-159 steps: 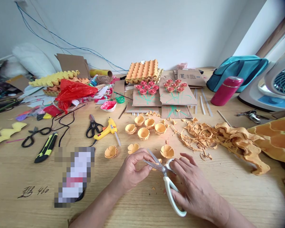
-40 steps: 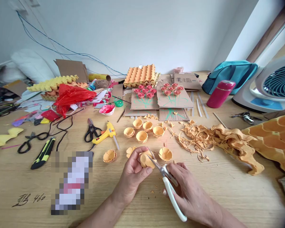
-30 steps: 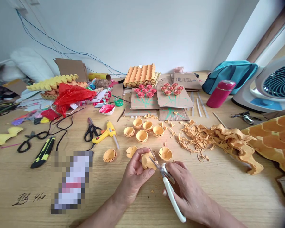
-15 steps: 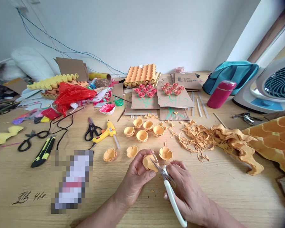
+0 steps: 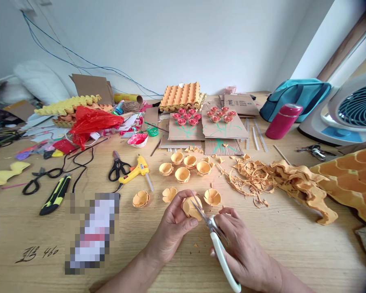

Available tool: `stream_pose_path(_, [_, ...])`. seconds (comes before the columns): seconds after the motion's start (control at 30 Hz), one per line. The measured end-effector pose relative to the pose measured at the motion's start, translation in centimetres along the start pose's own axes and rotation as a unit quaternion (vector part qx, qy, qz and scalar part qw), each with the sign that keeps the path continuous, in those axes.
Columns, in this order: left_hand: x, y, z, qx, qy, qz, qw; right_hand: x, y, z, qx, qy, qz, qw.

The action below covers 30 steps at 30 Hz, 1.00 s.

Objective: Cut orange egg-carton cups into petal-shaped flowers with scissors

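Observation:
My left hand (image 5: 172, 226) pinches a small orange egg-carton cup (image 5: 189, 206) between thumb and fingers, just above the wooden table (image 5: 293, 244). My right hand (image 5: 242, 252) grips white-handled scissors (image 5: 215, 240); their blades are parted and reach into the cup's rim. Cut orange cup flowers lie close by: one (image 5: 212, 197) right of the blades, one (image 5: 169, 194) and another (image 5: 141, 199) to the left. Several more cups (image 5: 183, 167) stand in a cluster behind.
Orange carton scraps (image 5: 262, 177) and a torn tray (image 5: 350, 179) lie right. A yellow glue gun (image 5: 136, 170), black scissors (image 5: 118, 165) and a utility knife (image 5: 55, 195) lie left. Cardboard with red flowers (image 5: 205, 120), a magenta bottle (image 5: 282, 121), a fan (image 5: 350, 108) stand behind.
The orange cup has turned slightly in my left hand, and the scissors have shifted a little along its rim. Both hands stay in the same spot.

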<state>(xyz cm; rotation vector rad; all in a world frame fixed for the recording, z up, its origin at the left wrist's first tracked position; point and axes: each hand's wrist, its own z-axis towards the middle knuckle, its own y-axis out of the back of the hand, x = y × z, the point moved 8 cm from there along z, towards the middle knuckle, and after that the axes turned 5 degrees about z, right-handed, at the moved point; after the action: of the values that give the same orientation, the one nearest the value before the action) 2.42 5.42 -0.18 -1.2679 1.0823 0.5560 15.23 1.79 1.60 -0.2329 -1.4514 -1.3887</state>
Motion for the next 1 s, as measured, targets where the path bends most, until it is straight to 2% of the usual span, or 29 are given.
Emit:
stream_pose_path(0.23, [-0.3, 0.3, 0.1, -0.003, -0.003, 0.011, 1.000, 0.3, 0.1, 0.0, 0.005, 0.000, -0.010, 1.000])
stream_pose_path(0.4, [-0.8, 0.2, 0.3, 0.016, -0.020, 0.035, 0.999, -0.1, 0.0, 0.0, -0.007, -0.003, -0.032, 0.999])
stream_pose_path(0.53, [-1.3, -0.4, 0.3, 0.042, -0.029, 0.064, 0.997, -0.2, 0.1, 0.1, -0.015, -0.001, -0.032, 0.999])
stream_pose_path(0.83, [-2.4, 0.1, 0.2, 0.049, -0.051, 0.172, 0.983, -0.1, 0.3, 0.2, -0.014, 0.004, -0.037, 0.999])
stream_pose_path(1.0, [-2.1, 0.3, 0.4, 0.057, -0.040, 0.168, 0.983, 0.1, 0.2, 0.2, -0.010, 0.010, -0.038, 0.999])
